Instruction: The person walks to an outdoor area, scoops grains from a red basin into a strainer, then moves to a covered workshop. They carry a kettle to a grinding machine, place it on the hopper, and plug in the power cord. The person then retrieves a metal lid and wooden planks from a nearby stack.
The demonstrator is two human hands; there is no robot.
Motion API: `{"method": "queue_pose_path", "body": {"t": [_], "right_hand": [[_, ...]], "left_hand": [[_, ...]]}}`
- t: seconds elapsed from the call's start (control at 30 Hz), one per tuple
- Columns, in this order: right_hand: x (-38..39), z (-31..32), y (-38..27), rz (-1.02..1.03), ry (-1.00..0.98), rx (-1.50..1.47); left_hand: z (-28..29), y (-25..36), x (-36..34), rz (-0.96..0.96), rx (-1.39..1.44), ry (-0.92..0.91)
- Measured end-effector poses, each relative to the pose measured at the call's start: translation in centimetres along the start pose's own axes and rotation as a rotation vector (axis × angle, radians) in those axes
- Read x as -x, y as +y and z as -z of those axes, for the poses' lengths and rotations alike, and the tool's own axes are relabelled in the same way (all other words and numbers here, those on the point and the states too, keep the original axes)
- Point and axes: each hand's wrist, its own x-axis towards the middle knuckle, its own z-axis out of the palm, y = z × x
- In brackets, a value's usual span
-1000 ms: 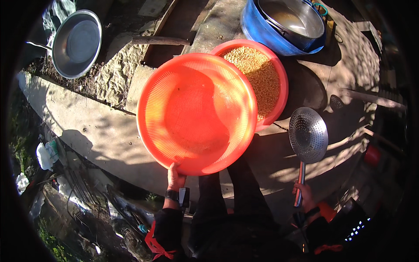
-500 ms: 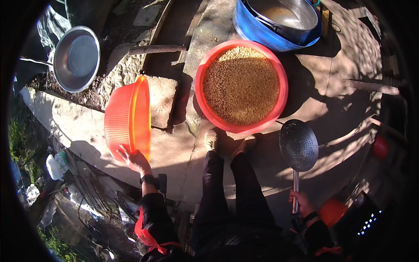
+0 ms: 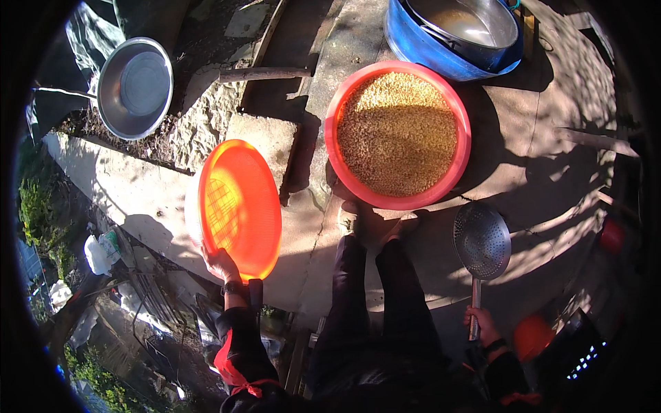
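Note:
My left hand grips the lower left side of an orange plastic basket, tilted so that its inside shows. Some of the fingers are hidden behind the basket's wall. On the right, my right hand is wrapped round the metal handle of a large perforated skimmer, whose round bowl points away from me. Beyond my feet stands a red basin filled with small yellow-brown kernels or beans, partly in shade. Neither hand touches that basin.
A blue tub at the far side holds a metal pot with cloudy liquid. A metal basin sits far left. A stone block lies beyond the basket, with a wooden stick behind it. Debris and plants line the left.
The orange basket has turned from side-on to show its inside and moved slightly right and nearer, with my left hand still on it. The skimmer stays in my right hand.

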Motion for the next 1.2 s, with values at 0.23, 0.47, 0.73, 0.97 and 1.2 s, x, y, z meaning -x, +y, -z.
{"method": "queue_pose_path", "body": {"t": [0.23, 0.47, 0.73, 0.97, 1.2], "right_hand": [[0.4, 0.0, 0.5, -0.075, 0.065, 0.153], [1.6, -0.8, 0.9, -0.141, 0.066, 0.054], [1.1, -1.9, 2.2, -0.158, 0.061, 0.093], [1.8, -2.0, 2.5, -0.165, -0.002, 0.083], [2.6, -2.8, 2.4, -0.15, 0.069, 0.173]], "left_hand": [[-2.0, -1.3, -1.2, 0.358, 0.744, 0.077], [-2.1, -2.3, -3.6, 0.243, 0.346, 0.01], [-5.7, 8.1, 6.3, 0.124, 0.32, -0.2], [-7.3, 7.1, 4.8, 0.591, 0.717, -0.197], [-9.7, -0.1, -0.1, 0.8, 0.949, -0.09]]}}
